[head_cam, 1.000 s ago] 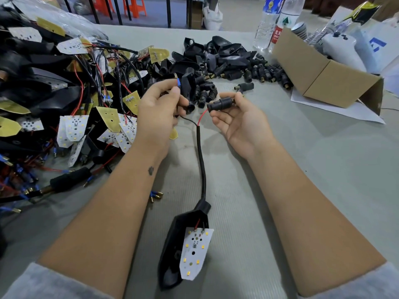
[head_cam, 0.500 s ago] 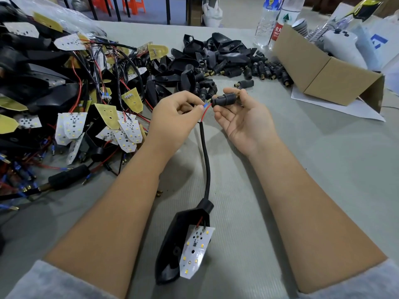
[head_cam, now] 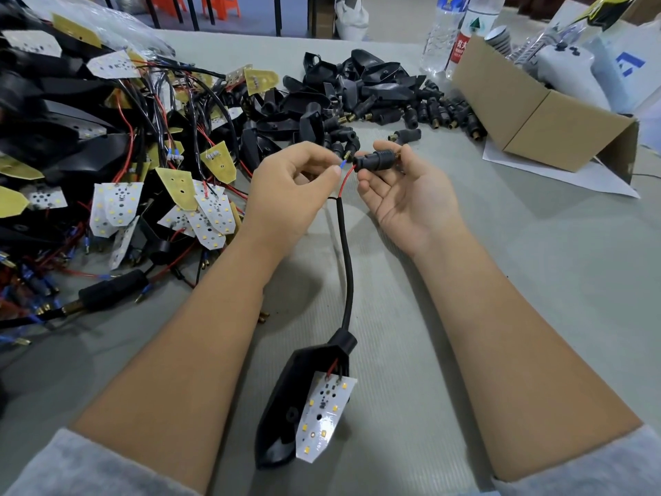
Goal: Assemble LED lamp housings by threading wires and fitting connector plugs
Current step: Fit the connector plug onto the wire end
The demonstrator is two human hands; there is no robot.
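A: Now, item one, the left hand (head_cam: 286, 195)?

B: Raised over the desk (head_cam: 500, 298); a blue-tipped wire end (head_cam: 342, 163) is pinched between thumb and forefinger, the other fingers curled in.

A: Item two, the right hand (head_cam: 407, 195)?

B: Palm up, just beside the left. A black plug (head_cam: 373, 161) is gripped between thumb and fingertips, lying level, its brass tip pointing right. A red wire (head_cam: 346, 182) is seen running to the plug's left end; how deep it sits cannot be told.

A: Item three, the cable (head_cam: 346, 259)?

B: Black, hung from between the hands, split at the top into the red wire and a black one, led down to the housing (head_cam: 282, 409).

A: The housing itself?

B: Black, laid on the desk between the forearms, an LED board (head_cam: 323, 418) propped half out of it, white, wired at its upper edge.

A: Stock?

B: Wired housings and boards heaped at left (head_cam: 118, 166); loose shells and plugs piled at the far centre (head_cam: 365, 98); a cardboard box (head_cam: 536, 112) at right; two bottles (head_cam: 454, 34) behind it.
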